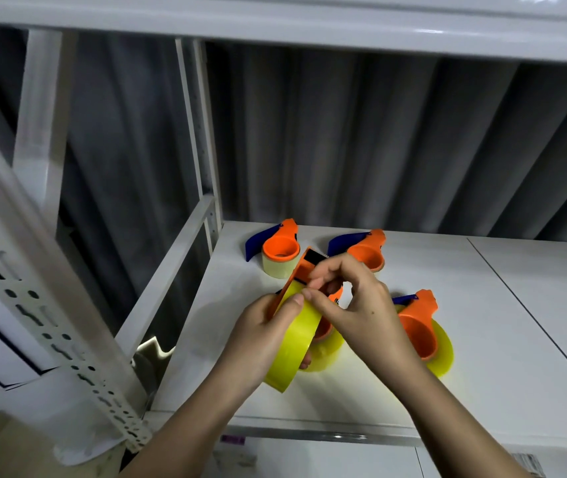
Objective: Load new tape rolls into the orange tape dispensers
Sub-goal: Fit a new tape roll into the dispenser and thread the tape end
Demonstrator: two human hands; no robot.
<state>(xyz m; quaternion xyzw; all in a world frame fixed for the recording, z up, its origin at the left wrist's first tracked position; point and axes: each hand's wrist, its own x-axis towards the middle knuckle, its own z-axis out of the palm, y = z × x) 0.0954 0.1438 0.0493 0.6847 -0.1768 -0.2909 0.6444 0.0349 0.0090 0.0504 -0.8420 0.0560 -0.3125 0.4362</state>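
Shelf (482, 339) of white metal carries three orange dispensers (two at the back (280, 248) (366, 251), one at right (418, 326)). Above it, the left hand (261, 336) grips a yellow tape roll (295, 343) seated on a fourth dispenser (304, 270), thumb pressed on top. The right hand (354, 305) pinches the tape's edge.

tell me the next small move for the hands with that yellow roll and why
Probably draw the tape end forward toward the dispenser's black front edge. The left hand grips the yellow roll on the held dispenser, thumb on the tape, while the right hand pinches at the roll's top edge, so the end looks freed but not yet threaded. Three other dispensers on the shelf already carry rolls.
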